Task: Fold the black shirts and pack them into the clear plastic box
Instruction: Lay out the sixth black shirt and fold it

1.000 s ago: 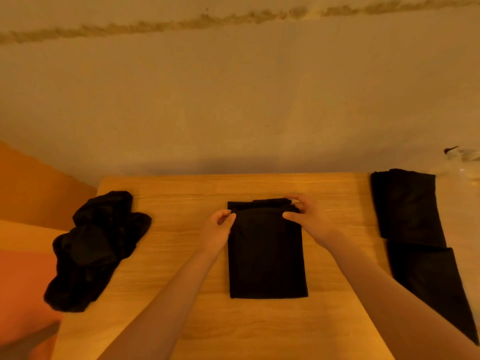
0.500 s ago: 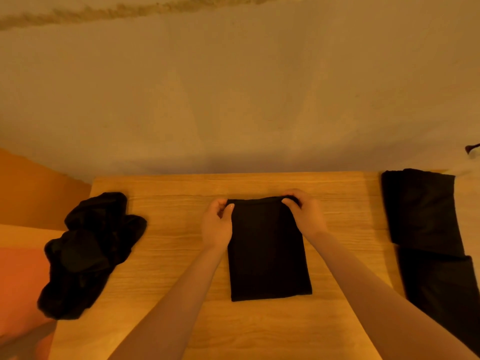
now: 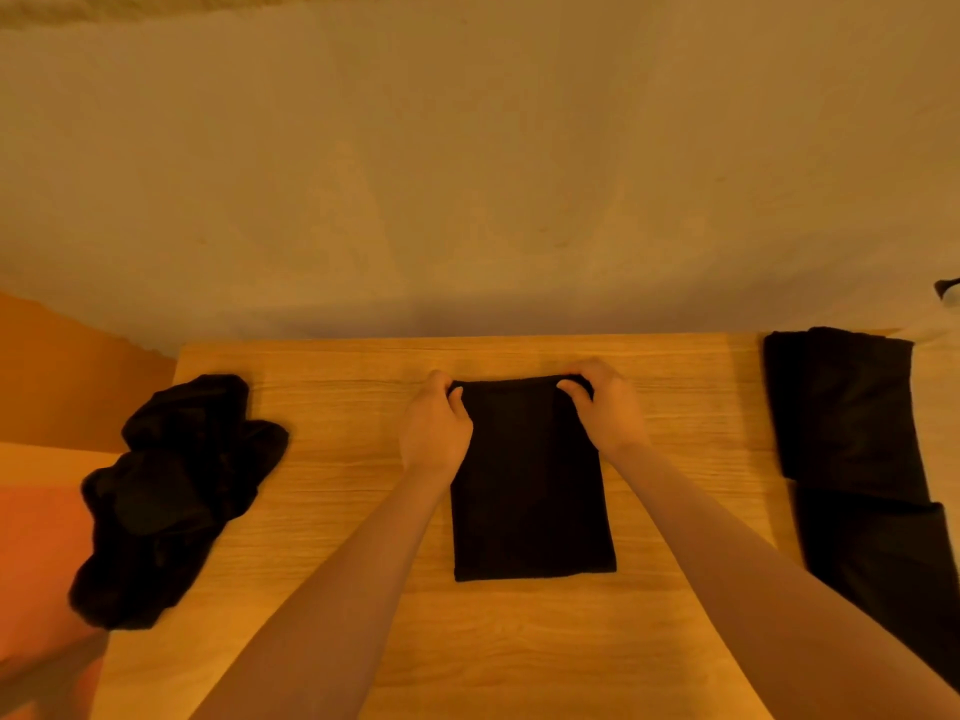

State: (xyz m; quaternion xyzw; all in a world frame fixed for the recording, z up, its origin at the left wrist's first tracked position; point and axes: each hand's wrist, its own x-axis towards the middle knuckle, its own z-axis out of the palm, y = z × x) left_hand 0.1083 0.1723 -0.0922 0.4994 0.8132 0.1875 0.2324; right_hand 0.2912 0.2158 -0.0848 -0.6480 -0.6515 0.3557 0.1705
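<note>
So the loose flap at the far edge that was sticking out a second ago is gone now. Both hands have slid up to the far corners of the folded shirt (image 3: pixel 530 480) in the middle of the worktop (image 3: pixel 337 459): left hand (image 3: pixel 434 426) and right hand (image 3: pixel 605 407) each pinching a corner, fingers curled over the edge. Looks set for the last fold toward the body. Crumpled pile (image 3: pixel 166 491) waits left, folded shirts (image 3: pixel 852 439) right; no box in view.
</note>
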